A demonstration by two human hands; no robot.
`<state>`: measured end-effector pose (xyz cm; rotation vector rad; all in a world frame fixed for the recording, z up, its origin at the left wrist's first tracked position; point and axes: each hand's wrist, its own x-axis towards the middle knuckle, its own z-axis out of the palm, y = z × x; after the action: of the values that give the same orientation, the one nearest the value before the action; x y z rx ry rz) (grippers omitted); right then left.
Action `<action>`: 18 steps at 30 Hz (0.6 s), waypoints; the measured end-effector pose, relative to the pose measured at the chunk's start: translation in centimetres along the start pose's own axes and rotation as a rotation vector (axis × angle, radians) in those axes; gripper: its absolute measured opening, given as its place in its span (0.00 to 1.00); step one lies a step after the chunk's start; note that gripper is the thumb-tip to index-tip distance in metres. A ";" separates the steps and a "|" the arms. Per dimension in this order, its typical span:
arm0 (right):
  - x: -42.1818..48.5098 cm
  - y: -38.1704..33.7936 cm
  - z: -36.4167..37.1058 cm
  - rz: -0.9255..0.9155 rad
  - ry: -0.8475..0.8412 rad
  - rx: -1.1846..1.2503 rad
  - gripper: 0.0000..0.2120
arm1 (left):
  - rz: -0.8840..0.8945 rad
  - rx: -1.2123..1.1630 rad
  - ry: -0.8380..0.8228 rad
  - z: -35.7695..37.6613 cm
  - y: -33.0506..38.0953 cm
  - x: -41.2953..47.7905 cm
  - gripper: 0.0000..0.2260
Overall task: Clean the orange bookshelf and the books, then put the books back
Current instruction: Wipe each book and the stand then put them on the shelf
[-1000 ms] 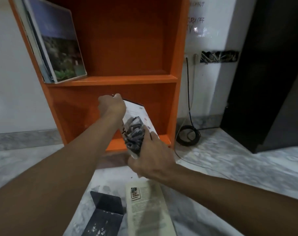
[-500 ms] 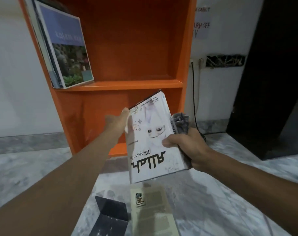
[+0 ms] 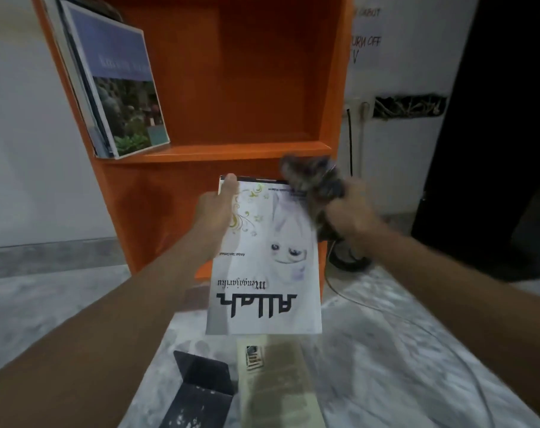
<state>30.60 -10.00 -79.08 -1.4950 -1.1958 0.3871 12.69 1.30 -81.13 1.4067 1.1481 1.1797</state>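
Observation:
In front of the orange bookshelf (image 3: 262, 88) my left hand (image 3: 216, 211) grips a white book (image 3: 268, 273) by its upper left corner, cover facing me and upside down. At the book's top right corner my right hand (image 3: 352, 217) holds a crumpled grey cloth (image 3: 312, 183), which is blurred and touches the cover. Several thin books (image 3: 120, 84) lean against the left wall of the shelf's upper compartment. The lower compartment is mostly hidden behind the held book.
On the marble floor (image 3: 386, 350) below lie a beige booklet (image 3: 275, 384) and a black metal bookend (image 3: 200, 390). A coiled black cable (image 3: 349, 261) and a thin wire (image 3: 417, 322) lie to the right of the shelf. A dark cabinet (image 3: 494, 118) stands at far right.
The book turned cover-up toward me. My right hand let go of the book's right edge and moved the cloth up to its top right corner. My left hand shifted to the upper left corner.

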 end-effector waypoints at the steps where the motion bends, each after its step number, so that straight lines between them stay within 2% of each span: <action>1: -1.7 1.3 0.8 -0.053 -0.108 -0.067 0.14 | 0.002 0.009 0.034 -0.3 0.0 0.2 0.30; 2: -3.8 3.0 1.3 -0.171 -0.201 -0.161 0.13 | -0.010 0.015 0.081 -0.9 -0.1 0.5 0.29; 4: -7.9 6.2 1.3 -0.227 -0.375 -0.166 0.14 | -0.022 0.002 0.197 -2.6 -0.2 1.1 0.27; 6: -11.8 8.2 0.8 -0.428 -0.671 -0.368 0.07 | -0.008 0.018 0.284 -4.4 -0.6 1.6 0.26; 7: -12.0 8.8 0.1 -0.460 -0.721 -0.549 0.09 | 0.003 0.036 0.298 -5.1 -1.0 2.0 0.27; 8: -10.8 9.0 -0.5 -0.321 -0.657 -0.599 0.14 | 0.012 0.051 0.299 -5.5 -1.3 2.1 0.28; 9: -9.5 8.1 -1.1 -0.256 -0.530 -0.597 0.16 | 0.028 0.057 0.286 -5.6 -1.6 2.2 0.29; 11: -6.3 4.8 -1.7 -0.213 -0.196 -0.334 0.18 | 0.075 0.061 0.211 -5.1 -2.1 1.8 0.25; 12: -4.4 2.6 -2.0 -0.247 -0.034 -0.245 0.17 | 0.093 0.063 0.168 -4.4 -2.1 1.3 0.23; 13: -2.6 0.8 -2.2 -0.279 0.076 -0.247 0.18 | 0.105 0.064 0.130 -3.6 -2.1 0.9 0.22; 15: -0.1 -2.0 -1.9 -0.368 0.159 -0.339 0.23 | 0.119 0.047 0.097 -1.7 -1.9 0.1 0.22; 16: 0.3 -2.6 -1.4 -0.401 0.143 -0.390 0.26 | 0.130 0.037 0.091 -0.8 -1.5 -0.4 0.22; 18: -1.0 -1.5 0.6 -0.438 0.008 -0.536 0.25 | 0.171 0.030 0.081 0.7 -0.7 -1.1 0.24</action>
<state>29.06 -10.71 -78.30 -1.6097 -1.6574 -0.2577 13.23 0.22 -81.98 1.5160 1.1226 1.3542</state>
